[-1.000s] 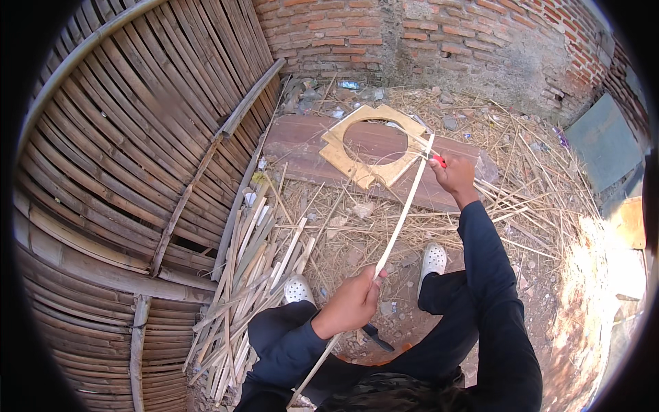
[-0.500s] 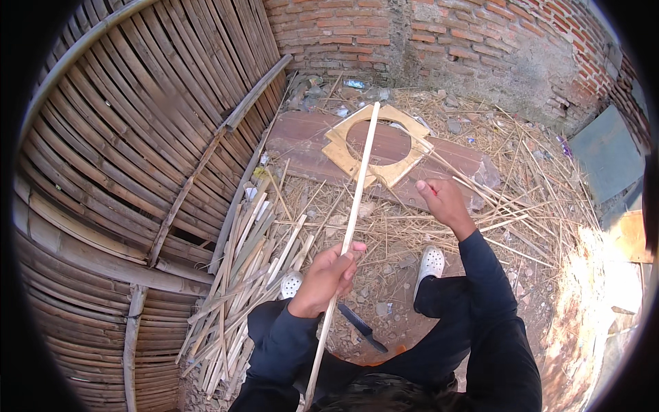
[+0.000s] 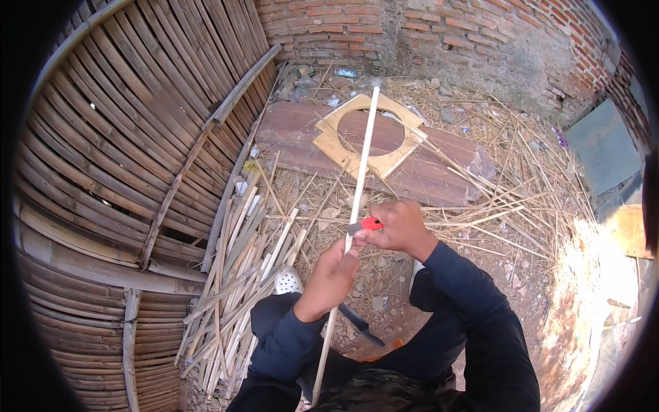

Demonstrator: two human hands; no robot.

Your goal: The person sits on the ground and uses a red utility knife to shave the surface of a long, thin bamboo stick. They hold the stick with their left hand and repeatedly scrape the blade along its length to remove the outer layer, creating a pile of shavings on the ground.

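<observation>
Pale wooden strip runs through the centre of the frame, from the upper middle, where its far end overlaps the pale panel with a round hole, down to the lower edge by the dark trousers. The left hand is closed round it just below centre, thumb laid along the top and no gap showing between fingers and wood. The right hand, at centre right, has its fingers curled fully round a knife with a red handle; its grey blade lies across the strip just ahead of the left thumb. Whether the edge bites or merely rests there, I cannot tell.

Done well, a stroke from here would seem to want the blade kept nearly flat and sent up the frame, away from that thumb (the two sit uncomfortably near each other). Light, even pressure should suit so slender a piece, since too steep an angle could dig in or split it. A firm left grip would help stop the strip rolling, and the long far end, unsupported by either hand, may whip. The dark tool on the ground, lower centre, deserves a wary foot.
</observation>
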